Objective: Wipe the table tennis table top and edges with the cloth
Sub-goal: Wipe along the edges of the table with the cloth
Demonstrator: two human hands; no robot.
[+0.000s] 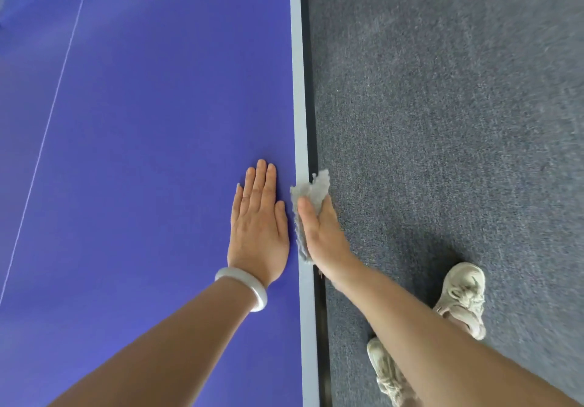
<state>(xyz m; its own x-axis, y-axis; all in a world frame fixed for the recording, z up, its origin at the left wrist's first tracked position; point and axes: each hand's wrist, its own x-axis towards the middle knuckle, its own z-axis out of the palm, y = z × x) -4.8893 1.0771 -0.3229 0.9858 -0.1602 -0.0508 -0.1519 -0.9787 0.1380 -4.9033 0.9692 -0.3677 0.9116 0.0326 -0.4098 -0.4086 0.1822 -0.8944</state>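
The blue table tennis table fills the left half of the view, with a pale border stripe and a dark side edge running down its right side. My left hand lies flat on the top, fingers straight, close to the border. My right hand presses a grey cloth against the table's side edge, thumb on top over the border. The fingers below the edge are hidden.
Grey carpet covers the floor to the right of the table. My two pale shoes stand on it near the table's edge. A thin white centre line runs along the table top at the left.
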